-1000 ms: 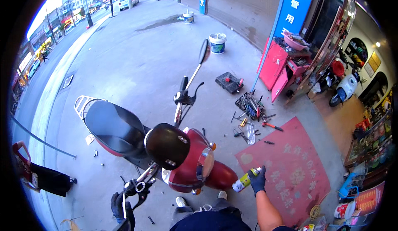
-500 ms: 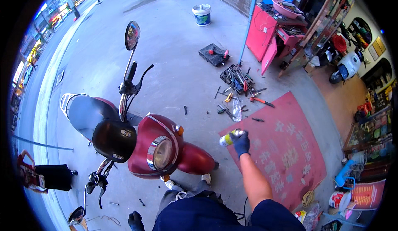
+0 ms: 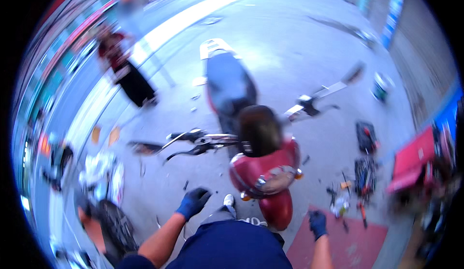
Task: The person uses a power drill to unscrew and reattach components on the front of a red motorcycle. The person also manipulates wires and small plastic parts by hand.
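Note:
The view is blurred by motion. My left hand [image 3: 194, 203], in a dark blue glove, hangs left of the scooter's front with fingers loosely stretched; I see nothing in it. My right hand [image 3: 317, 224], gloved alike, is over the red mat [image 3: 353, 245], fingers curled in, and no can shows in it. Between my hands stands the dark red scooter [image 3: 265, 172], its headlight toward me. It has a black cover [image 3: 261, 131] at the handlebar's middle, a dark seat [image 3: 232, 83] and mirrors at both sides. Neither hand touches it.
Tools [image 3: 366, 177] and a black case [image 3: 367, 136] lie on the right, near a red cabinet [image 3: 413, 160]. A bucket [image 3: 382, 86] stands farther back. At left are a standing person [image 3: 123, 66], white plastic bags [image 3: 101, 174] and a tyre [image 3: 118, 228] beside a partly visible person.
The view has swung left, bringing the scooter to the middle. My left hand has risen fully into sight. The spray can that my right hand held no longer shows.

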The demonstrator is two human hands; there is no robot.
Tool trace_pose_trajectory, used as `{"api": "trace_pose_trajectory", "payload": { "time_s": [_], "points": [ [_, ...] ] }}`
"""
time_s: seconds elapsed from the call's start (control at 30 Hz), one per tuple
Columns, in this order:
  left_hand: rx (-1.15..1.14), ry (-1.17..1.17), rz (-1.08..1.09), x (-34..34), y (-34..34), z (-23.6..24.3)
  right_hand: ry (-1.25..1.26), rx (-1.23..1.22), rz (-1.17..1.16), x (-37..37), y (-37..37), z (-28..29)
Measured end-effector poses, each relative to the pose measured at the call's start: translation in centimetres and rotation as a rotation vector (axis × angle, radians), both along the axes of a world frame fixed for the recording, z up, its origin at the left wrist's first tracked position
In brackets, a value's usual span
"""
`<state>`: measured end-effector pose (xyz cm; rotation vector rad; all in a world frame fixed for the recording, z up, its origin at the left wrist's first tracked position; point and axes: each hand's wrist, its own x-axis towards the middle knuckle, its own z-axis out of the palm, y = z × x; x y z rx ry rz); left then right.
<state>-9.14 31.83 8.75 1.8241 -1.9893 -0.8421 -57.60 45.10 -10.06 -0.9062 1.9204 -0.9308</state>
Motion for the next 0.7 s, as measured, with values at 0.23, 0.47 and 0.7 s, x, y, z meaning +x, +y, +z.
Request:
{"api": "trace_pose_trajectory", "payload": {
  "time_s": [0.23,0.47,0.7],
  "points": [
    [-0.717,0.001,-0.116,-0.3,-5.0,7.7,-0.24,-0.003,0.127,12.6,-5.7,5.1],
    [-0.75,0.0,-0.134,1.2,-7.0,4.7,-0.164,-0.04,0.133,14.6,-11.6,12.3],
    [-0.552,0.123,-0.312,3.3,-10.4,3.8,-0.175,-0.043,0.153,21.3,-15.8,19.4]
  ]
}}
